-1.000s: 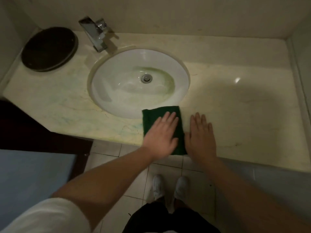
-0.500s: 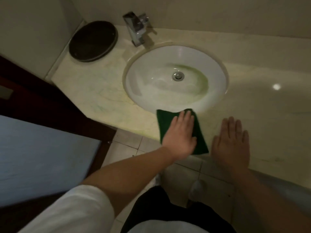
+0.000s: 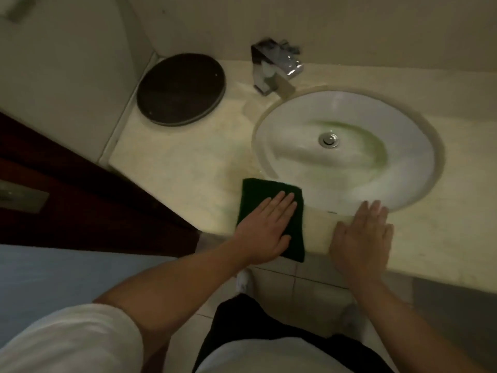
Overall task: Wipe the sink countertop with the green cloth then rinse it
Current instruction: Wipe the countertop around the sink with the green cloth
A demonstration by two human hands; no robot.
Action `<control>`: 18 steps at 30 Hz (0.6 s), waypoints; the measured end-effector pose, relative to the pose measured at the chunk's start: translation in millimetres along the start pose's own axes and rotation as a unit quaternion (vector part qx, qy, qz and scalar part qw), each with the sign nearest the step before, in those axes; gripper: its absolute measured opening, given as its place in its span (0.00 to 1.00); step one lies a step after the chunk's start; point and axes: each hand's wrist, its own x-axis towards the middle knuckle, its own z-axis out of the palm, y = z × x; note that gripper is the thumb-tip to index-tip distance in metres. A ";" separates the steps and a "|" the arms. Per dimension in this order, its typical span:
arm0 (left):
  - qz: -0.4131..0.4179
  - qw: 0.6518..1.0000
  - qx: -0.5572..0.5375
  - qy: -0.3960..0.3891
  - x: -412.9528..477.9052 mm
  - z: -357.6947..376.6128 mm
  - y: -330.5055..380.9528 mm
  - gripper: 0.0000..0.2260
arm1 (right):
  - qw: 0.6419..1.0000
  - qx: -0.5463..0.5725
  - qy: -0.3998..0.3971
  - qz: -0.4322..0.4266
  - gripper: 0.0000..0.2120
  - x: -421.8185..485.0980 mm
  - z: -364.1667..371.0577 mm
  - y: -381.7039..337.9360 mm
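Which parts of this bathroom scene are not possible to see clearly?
- Head view: green cloth, near half hidden under the left hand.
- Faucet: motion-blurred, handle unclear.
- Countertop: right end cut by the frame edge.
- Counter under the right hand: hidden.

Prob. bathroom: sink [image 3: 290,125] w/ faucet [image 3: 271,70], tiled floor [image 3: 285,281].

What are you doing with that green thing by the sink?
A person is wiping the pale marble countertop. Their left hand presses flat on a folded dark green cloth at the counter's front edge, just left of the white oval sink basin. Their right hand rests flat on the bare counter beside it. The chrome tap looks off.
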 end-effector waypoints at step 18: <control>0.023 0.999 -0.036 0.023 -39.3 6.6 -43.6 0.31 | 0.998 0.036 -0.004 -0.060 0.28 -14.5 18.3 -158.3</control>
